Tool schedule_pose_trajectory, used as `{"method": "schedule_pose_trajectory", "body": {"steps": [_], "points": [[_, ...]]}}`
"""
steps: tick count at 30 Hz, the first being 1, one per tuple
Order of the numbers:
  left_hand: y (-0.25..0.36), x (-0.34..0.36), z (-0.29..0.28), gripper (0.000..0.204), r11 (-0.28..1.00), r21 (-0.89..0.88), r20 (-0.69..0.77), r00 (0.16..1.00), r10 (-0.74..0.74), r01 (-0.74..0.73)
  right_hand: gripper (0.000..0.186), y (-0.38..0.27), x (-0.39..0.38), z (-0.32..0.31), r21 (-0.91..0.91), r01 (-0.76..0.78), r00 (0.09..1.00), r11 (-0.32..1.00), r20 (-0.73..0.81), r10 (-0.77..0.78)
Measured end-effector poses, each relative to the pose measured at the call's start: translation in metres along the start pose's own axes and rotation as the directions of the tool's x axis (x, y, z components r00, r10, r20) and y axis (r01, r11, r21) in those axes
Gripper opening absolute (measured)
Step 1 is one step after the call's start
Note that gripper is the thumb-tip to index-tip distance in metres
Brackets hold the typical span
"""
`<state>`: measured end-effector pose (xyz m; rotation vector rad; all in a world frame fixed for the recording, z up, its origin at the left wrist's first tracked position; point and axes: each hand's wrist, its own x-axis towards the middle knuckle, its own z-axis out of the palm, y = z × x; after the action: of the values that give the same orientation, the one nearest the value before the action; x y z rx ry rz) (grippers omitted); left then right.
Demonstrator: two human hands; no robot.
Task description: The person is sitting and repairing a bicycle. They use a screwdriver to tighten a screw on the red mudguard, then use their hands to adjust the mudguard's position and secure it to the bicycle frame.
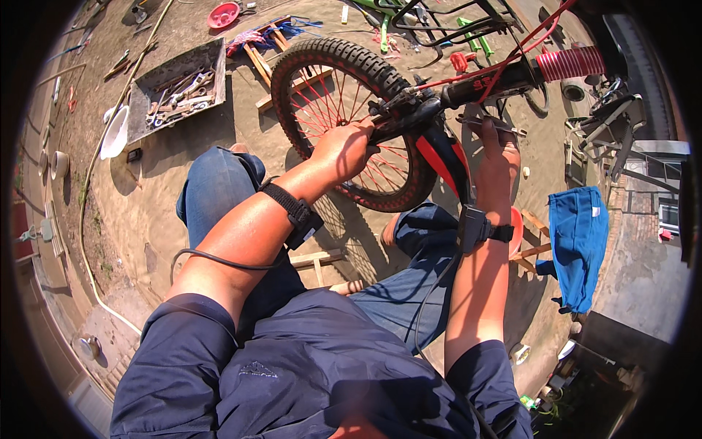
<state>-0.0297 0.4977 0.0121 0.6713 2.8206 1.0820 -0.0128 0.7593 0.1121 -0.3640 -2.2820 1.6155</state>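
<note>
A bicycle wheel with a knobby black tyre and red spokes stands in front of me. My left hand is closed round the black fork beside the spokes; its fingertips are partly hidden. To the right, my right hand is closed on a thin grey metal tool, whose exact kind I cannot make out. It is just below the black frame tube with its red cables. A red and black mudguard curves down between my hands.
A metal tray of wrenches lies at the left, beside a white bowl. Wooden pieces lie near my knees. Blue cloth hangs at the right. A black rack and a red bowl are farther off.
</note>
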Motion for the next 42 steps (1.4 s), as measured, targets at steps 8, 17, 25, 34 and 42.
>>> {"method": "schedule_pose_trajectory", "body": {"steps": [8,17,25,34,42], "points": [[0.003,0.002,0.000,0.031,1.000,0.004,0.027,1.000,-0.005,0.004,0.017,-0.001,-0.021,0.013,-0.336,0.476,0.874,0.813,0.081,-0.479],[-0.001,0.001,0.001,0.032,1.000,0.022,0.019,1.000,0.005,-0.005,0.012,-0.028,-0.035,0.024,-0.456,0.550,0.815,0.699,0.109,-0.569],[0.000,-0.001,0.000,0.032,0.999,-0.003,-0.014,0.999,0.036,-0.036,0.020,-0.001,-0.019,-0.001,-0.470,0.382,0.909,0.796,0.038,-0.414],[0.002,0.000,-0.001,0.029,0.999,0.019,-0.008,0.999,0.045,-0.044,0.074,-0.018,-0.018,0.011,-0.667,0.322,0.946,0.672,0.263,-0.191],[0.006,-0.001,-0.005,0.025,0.999,0.022,-0.009,1.000,0.026,-0.025,0.073,-0.004,-0.014,0.020,-0.769,0.433,0.898,0.471,0.416,-0.145]]}}
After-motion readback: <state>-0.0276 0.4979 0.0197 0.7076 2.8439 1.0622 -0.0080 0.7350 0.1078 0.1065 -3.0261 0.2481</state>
